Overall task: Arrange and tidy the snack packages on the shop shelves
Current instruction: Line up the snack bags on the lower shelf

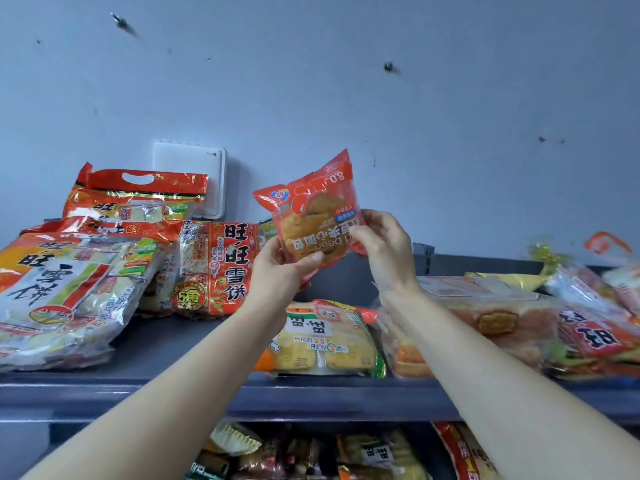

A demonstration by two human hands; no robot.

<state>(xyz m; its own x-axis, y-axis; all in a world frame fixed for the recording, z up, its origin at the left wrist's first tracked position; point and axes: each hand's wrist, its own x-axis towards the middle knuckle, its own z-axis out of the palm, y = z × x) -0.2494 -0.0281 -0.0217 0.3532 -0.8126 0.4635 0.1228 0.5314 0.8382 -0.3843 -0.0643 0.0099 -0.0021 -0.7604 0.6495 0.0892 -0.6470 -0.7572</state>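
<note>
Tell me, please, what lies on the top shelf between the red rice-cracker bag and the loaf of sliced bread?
In the head view, a yellow snack pack lies flat between the red rice-cracker bag and the bread loaf, near the shelf's front edge.

I am seeing a glossy, crinkled orange plastic bun pack [313, 216] catching light. The rice-cracker bags [69, 292] are shining like clear, slick film. The shelf [194, 393] is looking like smooth, matt grey-painted metal; the wall [450, 116] is showing matt paint.

White wall box [189, 178]; speckled grey wall [450, 98]
</note>
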